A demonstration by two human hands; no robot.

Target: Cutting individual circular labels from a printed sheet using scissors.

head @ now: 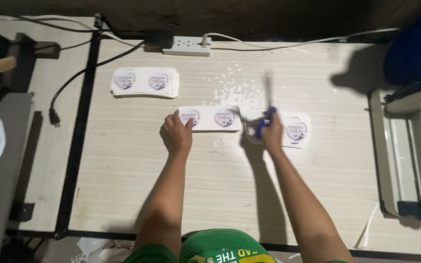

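My left hand (pixel 176 133) presses down on the left end of a white strip of paper (pixel 215 118) printed with round purple designs, lying on the pale wooden table (pixel 210 190). My right hand (pixel 271 134) grips blue-handled scissors (pixel 267 106), blades pointing away from me, just right of the strip's end. A single cut square with the same design (pixel 296 130) lies right beside that hand.
A stack of printed strips (pixel 144 81) lies at the back left. White paper scraps (pixel 237 87) are scattered behind the strip. A white power strip (pixel 186 46) with cables sits at the back edge. A metal machine (pixel 412 146) stands at the right.
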